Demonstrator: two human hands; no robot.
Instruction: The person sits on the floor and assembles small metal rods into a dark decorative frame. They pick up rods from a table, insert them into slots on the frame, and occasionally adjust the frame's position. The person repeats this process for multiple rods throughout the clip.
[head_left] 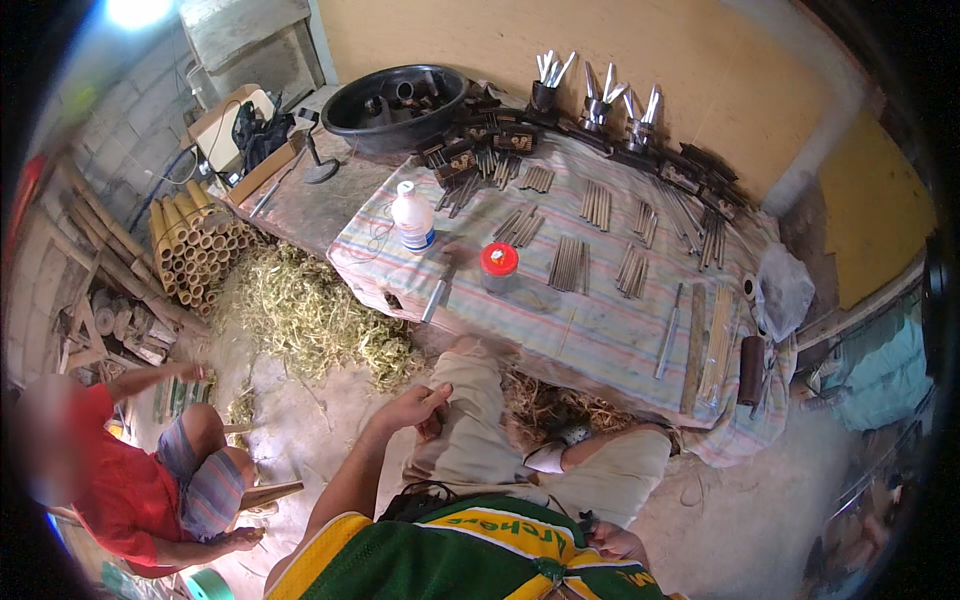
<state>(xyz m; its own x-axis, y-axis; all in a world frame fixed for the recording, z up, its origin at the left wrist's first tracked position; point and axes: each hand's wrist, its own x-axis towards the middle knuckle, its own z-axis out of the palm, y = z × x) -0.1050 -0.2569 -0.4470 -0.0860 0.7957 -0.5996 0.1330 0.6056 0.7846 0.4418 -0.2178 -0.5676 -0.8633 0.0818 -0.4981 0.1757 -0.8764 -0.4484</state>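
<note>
My left hand (415,409) rests by my left thigh, its fingers curled and the thumb on top. What lies inside the curl, if anything, is hidden. Close against the front of my green and yellow shirt (440,550) is my right hand (620,543), mostly covered, with a small dark thing beside it; its fingers do not show well. Beyond my knees a hammer (438,288) lies at the edge of the cloth-covered table (520,325). A white bottle (412,220) and a jar with a red lid (499,265) stand near it, both untouched.
Bundles of thin sticks (568,263) lie across the table. A black basin (395,110) stands at the back left. Bamboo tubes (190,245) and a heap of shavings (310,315) lie left. A person in a red shirt (120,480) sits at lower left.
</note>
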